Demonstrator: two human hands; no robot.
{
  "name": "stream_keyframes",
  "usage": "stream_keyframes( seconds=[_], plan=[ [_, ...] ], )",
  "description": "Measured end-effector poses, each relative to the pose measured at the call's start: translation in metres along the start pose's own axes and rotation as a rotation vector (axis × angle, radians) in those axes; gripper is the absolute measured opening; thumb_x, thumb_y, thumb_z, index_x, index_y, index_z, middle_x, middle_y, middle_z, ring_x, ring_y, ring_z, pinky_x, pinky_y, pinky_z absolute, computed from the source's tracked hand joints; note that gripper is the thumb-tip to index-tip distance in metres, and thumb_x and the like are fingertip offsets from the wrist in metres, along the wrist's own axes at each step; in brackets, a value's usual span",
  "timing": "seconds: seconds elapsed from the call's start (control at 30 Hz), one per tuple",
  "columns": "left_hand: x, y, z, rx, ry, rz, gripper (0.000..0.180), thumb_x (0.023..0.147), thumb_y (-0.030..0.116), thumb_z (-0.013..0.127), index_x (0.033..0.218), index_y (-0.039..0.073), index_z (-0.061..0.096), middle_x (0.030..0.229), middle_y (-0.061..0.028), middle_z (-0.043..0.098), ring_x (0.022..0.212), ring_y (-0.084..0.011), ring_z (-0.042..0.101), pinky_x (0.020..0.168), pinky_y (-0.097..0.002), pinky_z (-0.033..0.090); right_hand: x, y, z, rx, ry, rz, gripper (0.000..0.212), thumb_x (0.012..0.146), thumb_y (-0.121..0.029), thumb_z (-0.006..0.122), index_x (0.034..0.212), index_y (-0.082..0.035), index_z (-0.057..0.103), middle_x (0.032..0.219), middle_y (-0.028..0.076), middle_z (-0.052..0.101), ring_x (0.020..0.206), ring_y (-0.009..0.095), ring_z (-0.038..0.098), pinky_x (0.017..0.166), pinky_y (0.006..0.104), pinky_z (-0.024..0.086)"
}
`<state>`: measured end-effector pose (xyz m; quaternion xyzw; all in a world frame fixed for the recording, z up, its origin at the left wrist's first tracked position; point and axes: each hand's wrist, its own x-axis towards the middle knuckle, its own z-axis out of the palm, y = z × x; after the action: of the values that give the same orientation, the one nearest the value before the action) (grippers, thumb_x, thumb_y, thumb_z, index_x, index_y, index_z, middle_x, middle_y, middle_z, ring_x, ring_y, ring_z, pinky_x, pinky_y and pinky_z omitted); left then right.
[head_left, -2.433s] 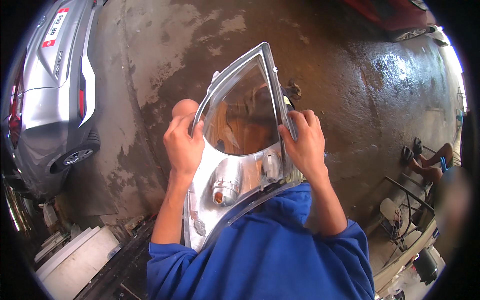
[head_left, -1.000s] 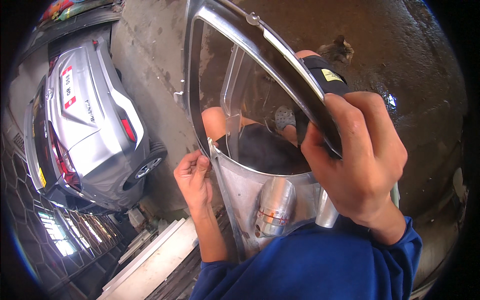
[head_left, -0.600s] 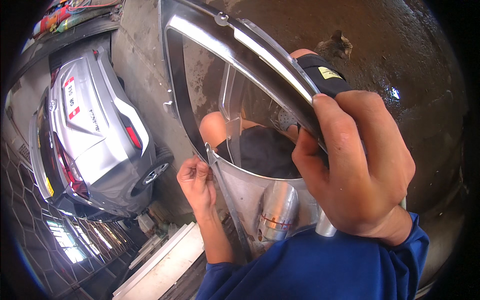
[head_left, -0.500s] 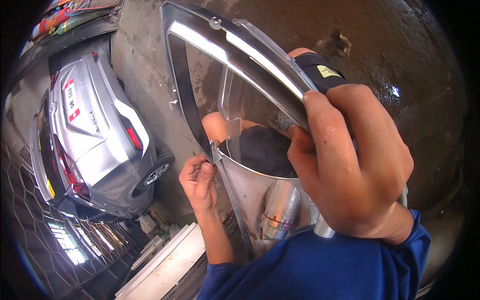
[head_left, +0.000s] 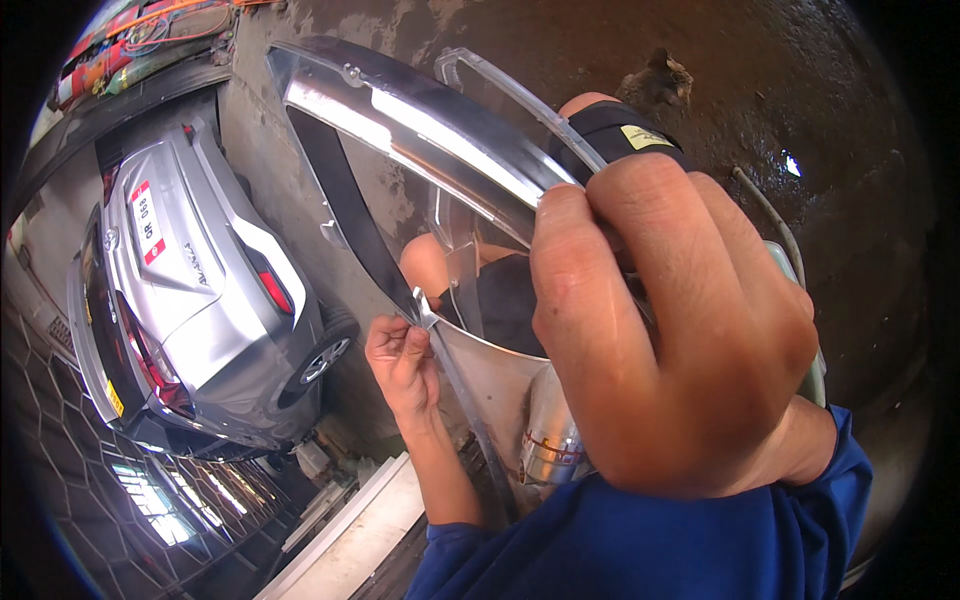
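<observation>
A large curved trim frame (head_left: pixel 420 125), black with shiny silver bands and an open middle, is held up in front of me. My right hand (head_left: pixel 680 340) closes around its right end, fingertips hooked over the upper edge. Beside that edge, a clear plastic strip (head_left: pixel 520 90) runs into the same fingers. Lower left, my left hand (head_left: pixel 403 365) pinches the frame's bottom corner, next to a small silver tab (head_left: pixel 422 303). Below sits a pale curved panel (head_left: pixel 495 375) with a silver cylinder (head_left: pixel 550 440), partly hidden by my right hand.
A silver car (head_left: pixel 185 260) stands on the left. White boards (head_left: pixel 350 530) lie at the lower left. Up ahead on the wet brown floor is a cat (head_left: pixel 660 80); a hose (head_left: pixel 770 205) lies at the right. Red gear (head_left: pixel 100 75) sits at the far left.
The frame's top has shifted left and a gap has widened between it and the clear strip. My right hand has moved left and now covers more of the panel and cylinder.
</observation>
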<state>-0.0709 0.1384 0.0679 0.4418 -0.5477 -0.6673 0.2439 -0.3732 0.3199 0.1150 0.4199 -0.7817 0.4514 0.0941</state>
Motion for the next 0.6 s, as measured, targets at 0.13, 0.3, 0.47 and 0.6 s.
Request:
stream_keyframes(
  seconds=[0.13,0.3,0.47,0.6],
  plan=[
    [-0.002,0.005,0.002,0.006,0.011,0.008,0.024,0.087,-0.003,0.082,0.106,0.001,0.068,0.11,-0.0229,0.076,0.097,-0.0233,0.075,0.089,-0.0308,0.058,-0.001,0.0,0.002,-0.003,0.036,-0.007,0.038,0.063,0.0,0.075,0.1,0.006,0.068,0.093,0.019,0.068,0.068,0.026,0.067,0.056,0.0316,0.057],
    [-0.003,0.01,0.011,0.053,0.045,0.021,0.023,0.087,-0.004,0.082,0.107,-0.002,0.07,0.105,-0.0206,0.077,0.099,-0.0237,0.076,0.088,-0.0283,0.058,-0.001,0.001,0.004,-0.022,0.063,-0.033,0.038,0.063,0.0,0.075,0.099,0.005,0.069,0.092,0.018,0.068,0.068,0.025,0.066,0.056,0.0311,0.057],
    [-0.014,0.016,0.024,0.528,0.168,0.12,0.021,0.088,-0.003,0.083,0.106,-0.007,0.071,0.101,-0.0164,0.077,0.091,-0.0164,0.073,0.085,-0.0248,0.056,-0.004,-0.004,-0.001,0.015,-0.007,0.065,0.038,0.061,0.001,0.074,0.099,0.004,0.069,0.091,0.014,0.068,0.066,0.024,0.065,0.054,0.0302,0.055],
    [-0.018,0.032,0.062,0.607,0.242,0.091,0.022,0.088,-0.002,0.084,0.105,-0.008,0.072,0.097,-0.0129,0.076,0.086,-0.012,0.069,0.081,-0.0227,0.054,-0.006,-0.004,-0.003,0.022,-0.052,0.101,0.039,0.059,0.002,0.074,0.098,0.003,0.07,0.089,0.012,0.067,0.064,0.023,0.063,0.053,0.0296,0.053]
  ],
)
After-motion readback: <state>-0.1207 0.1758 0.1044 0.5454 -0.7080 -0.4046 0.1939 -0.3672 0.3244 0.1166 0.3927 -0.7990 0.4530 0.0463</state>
